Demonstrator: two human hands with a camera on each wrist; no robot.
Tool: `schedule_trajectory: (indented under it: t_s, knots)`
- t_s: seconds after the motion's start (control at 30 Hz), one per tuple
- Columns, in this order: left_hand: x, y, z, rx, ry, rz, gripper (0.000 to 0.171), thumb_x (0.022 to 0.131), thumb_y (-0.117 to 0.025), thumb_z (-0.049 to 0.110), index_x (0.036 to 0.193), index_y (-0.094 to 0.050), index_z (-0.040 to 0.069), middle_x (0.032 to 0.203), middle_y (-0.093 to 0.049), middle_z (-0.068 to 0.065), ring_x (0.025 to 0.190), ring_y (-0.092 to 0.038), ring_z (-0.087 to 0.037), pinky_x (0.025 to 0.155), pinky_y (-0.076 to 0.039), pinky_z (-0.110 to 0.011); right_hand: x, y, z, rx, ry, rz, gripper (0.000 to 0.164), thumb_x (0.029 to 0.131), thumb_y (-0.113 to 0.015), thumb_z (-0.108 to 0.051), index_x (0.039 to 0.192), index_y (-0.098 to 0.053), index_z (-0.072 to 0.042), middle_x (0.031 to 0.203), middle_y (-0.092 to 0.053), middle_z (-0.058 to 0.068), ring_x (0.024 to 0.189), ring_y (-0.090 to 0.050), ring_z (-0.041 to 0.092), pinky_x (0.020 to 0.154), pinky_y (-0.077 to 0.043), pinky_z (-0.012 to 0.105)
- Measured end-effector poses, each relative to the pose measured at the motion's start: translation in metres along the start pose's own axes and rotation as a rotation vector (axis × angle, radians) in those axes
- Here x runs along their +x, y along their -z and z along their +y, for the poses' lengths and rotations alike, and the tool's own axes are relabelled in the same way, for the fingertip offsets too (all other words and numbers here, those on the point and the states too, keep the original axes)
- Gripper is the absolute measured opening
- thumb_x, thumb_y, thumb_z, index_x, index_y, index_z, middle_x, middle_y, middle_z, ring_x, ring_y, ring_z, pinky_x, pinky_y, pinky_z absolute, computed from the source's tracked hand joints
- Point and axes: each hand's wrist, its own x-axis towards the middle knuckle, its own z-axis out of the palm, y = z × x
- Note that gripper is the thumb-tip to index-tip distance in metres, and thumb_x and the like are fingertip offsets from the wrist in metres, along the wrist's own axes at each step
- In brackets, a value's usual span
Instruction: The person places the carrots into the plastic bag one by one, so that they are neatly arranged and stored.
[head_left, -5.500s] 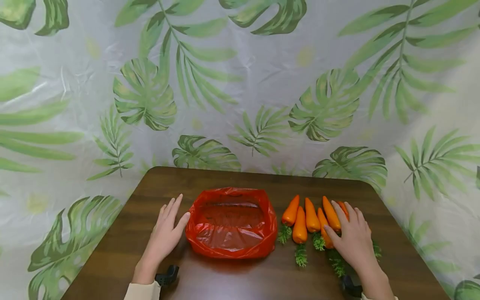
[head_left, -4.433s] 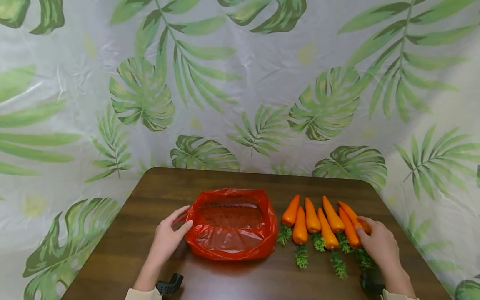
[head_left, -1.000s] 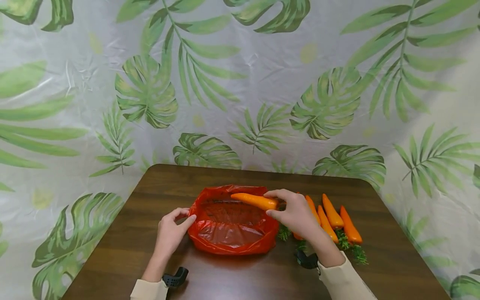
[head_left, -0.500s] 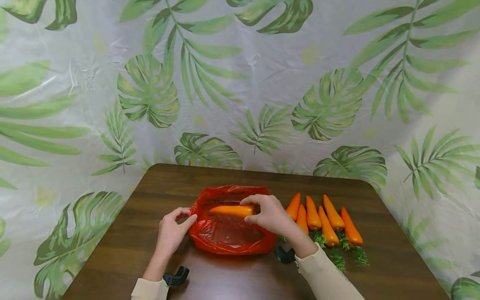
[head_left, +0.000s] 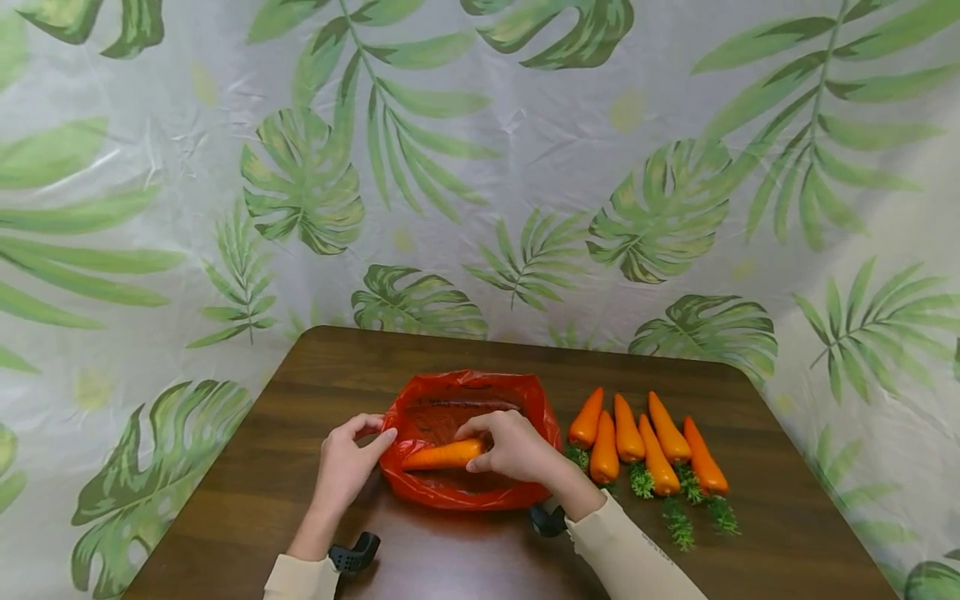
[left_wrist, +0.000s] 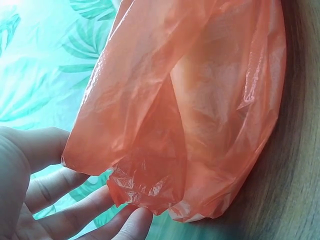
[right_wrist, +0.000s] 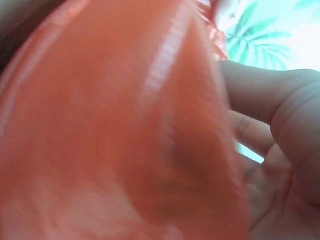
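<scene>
A red plastic bag [head_left: 480,500] stands on the table with its mouth spread wide. At its left rim my left hand [head_left: 341,467] pinches the edge between thumb and fingers; the left wrist view has the thin red film [left_wrist: 150,125] hanging from that hand [left_wrist: 45,185]. My right hand [head_left: 517,450] reaches inside the mouth and grips an orange carrot [head_left: 442,456] by its thick end, the tip pointing left; any leafy top is hidden. In the right wrist view the bag's side [right_wrist: 115,125] covers most of the picture, blurred, partly hiding the hand [right_wrist: 280,130].
Several orange carrots [head_left: 628,429] with green leafy tops [head_left: 678,525] lie grouped just right of the bag. The brown wooden table [head_left: 322,367] ends at a leaf-patterned sheet [head_left: 525,167] behind it. Both wrists wear black devices [head_left: 355,552].
My right hand took the carrot from the right end of the group and carried it left, down into the bag's mouth. My left hand came to the left rim and stays there.
</scene>
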Motion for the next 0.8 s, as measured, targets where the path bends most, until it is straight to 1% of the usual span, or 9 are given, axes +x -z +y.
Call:
schedule_trajectory:
  t_s: [0.13, 0.23, 0.37, 0.47, 0.57, 0.67, 0.8]
  knots:
    - [0.0011, -0.0007, -0.0001, 0.008, -0.022, 0.009, 0.020, 0.089, -0.079, 0.028, 0.101, -0.075, 0.013, 0.112, -0.072, -0.008, 0.110, -0.064, -0.028, 0.091, -0.055, -0.045, 0.0004, -0.0058, 0.0014, -0.005, 0.011, -0.045, 0.038, 0.080, -0.087, -0.024, 0.116, -0.075, -0.023, 0.100, -0.070, -0.012, 0.075, -0.058, 0.009, 0.068, -0.050, 0.026]
    - [0.0005, -0.0005, 0.0002, 0.002, -0.023, 0.011, 0.019, 0.089, -0.079, 0.027, 0.101, -0.074, 0.013, 0.112, -0.072, -0.007, 0.110, -0.064, -0.027, 0.091, -0.056, -0.044, 0.0010, -0.0087, 0.0021, 0.003, 0.024, -0.078, 0.037, 0.080, -0.087, -0.022, 0.116, -0.075, -0.022, 0.102, -0.071, -0.011, 0.077, -0.060, 0.011, 0.069, -0.051, 0.027]
    - [-0.0010, 0.0002, 0.0009, -0.009, -0.016, 0.011, 0.018, 0.089, -0.079, 0.025, 0.102, -0.074, 0.012, 0.113, -0.071, -0.008, 0.111, -0.064, -0.028, 0.089, -0.057, -0.043, 0.0021, -0.0110, 0.0034, 0.006, 0.043, -0.120, 0.035, 0.082, -0.085, -0.020, 0.116, -0.076, -0.023, 0.105, -0.072, -0.011, 0.087, -0.063, 0.011, 0.076, -0.053, 0.027]
    - [-0.0017, 0.0003, 0.0009, -0.010, -0.012, 0.010, 0.018, 0.089, -0.079, 0.024, 0.102, -0.074, 0.012, 0.113, -0.071, -0.009, 0.111, -0.064, -0.029, 0.088, -0.057, -0.043, 0.0024, -0.0115, 0.0030, 0.003, 0.043, -0.148, 0.032, 0.083, -0.083, -0.018, 0.114, -0.077, -0.026, 0.103, -0.071, -0.014, 0.091, -0.064, 0.010, 0.080, -0.053, 0.027]
    - [-0.0023, 0.0004, 0.0011, -0.011, -0.009, 0.010, 0.018, 0.090, -0.078, 0.024, 0.102, -0.074, 0.012, 0.114, -0.071, -0.009, 0.111, -0.064, -0.029, 0.087, -0.057, -0.043, 0.0024, -0.0112, 0.0009, -0.007, 0.040, -0.166, 0.032, 0.083, -0.084, -0.016, 0.112, -0.077, -0.027, 0.101, -0.070, -0.015, 0.090, -0.064, 0.011, 0.080, -0.053, 0.027]
    - [-0.0020, 0.0004, 0.0012, -0.016, -0.007, 0.009, 0.019, 0.090, -0.078, 0.025, 0.102, -0.074, 0.012, 0.114, -0.071, -0.008, 0.110, -0.064, -0.029, 0.086, -0.058, -0.042, 0.0017, -0.0099, -0.0014, -0.022, 0.043, -0.182, 0.032, 0.082, -0.084, -0.016, 0.111, -0.077, -0.026, 0.099, -0.070, -0.014, 0.089, -0.064, 0.012, 0.078, -0.053, 0.026]
    - [-0.0015, 0.0006, 0.0010, -0.023, -0.006, 0.006, 0.019, 0.090, -0.078, 0.026, 0.102, -0.074, 0.012, 0.113, -0.071, -0.009, 0.111, -0.064, -0.030, 0.086, -0.058, -0.041, -0.0001, -0.0072, -0.0029, -0.028, 0.045, -0.216, 0.031, 0.081, -0.085, -0.016, 0.110, -0.077, -0.025, 0.097, -0.071, -0.012, 0.084, -0.063, 0.009, 0.074, -0.053, 0.025]
